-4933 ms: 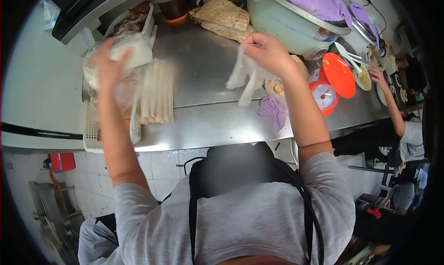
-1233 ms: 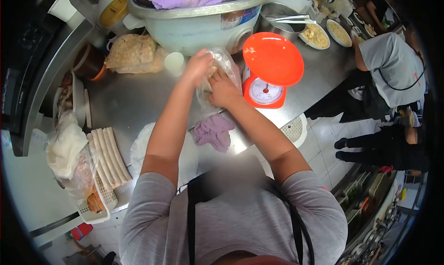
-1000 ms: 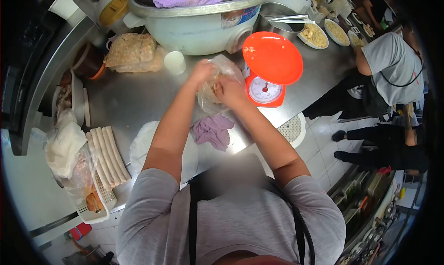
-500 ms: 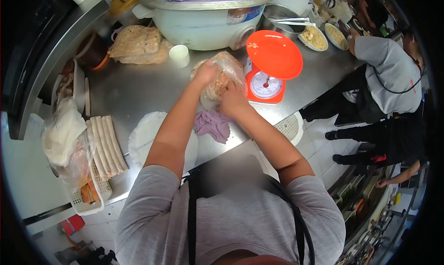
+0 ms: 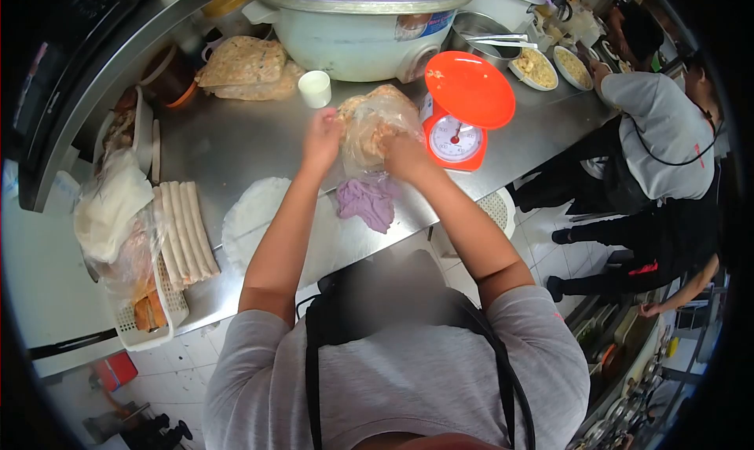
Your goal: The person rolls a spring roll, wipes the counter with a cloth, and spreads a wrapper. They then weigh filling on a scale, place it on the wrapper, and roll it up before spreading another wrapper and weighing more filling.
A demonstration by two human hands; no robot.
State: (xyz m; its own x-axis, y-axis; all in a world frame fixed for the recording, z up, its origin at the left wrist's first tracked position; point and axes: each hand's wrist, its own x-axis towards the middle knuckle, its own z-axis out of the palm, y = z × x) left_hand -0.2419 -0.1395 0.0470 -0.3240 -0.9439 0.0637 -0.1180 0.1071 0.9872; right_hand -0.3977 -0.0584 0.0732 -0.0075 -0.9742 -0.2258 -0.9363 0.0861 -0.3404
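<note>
Food (image 5: 383, 140) in a clear bag (image 5: 361, 158) lies on the counter (image 5: 243, 140) beside the red scale (image 5: 457, 140), the right hand (image 5: 404, 158) on it and the left hand (image 5: 321, 140) at its edge, whether spread or pinching I cannot tell.

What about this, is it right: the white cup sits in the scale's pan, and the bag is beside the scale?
The white cup isn't in the pan; the head view shows it on the counter, near the tub. The bag is indeed beside the scale.
</note>
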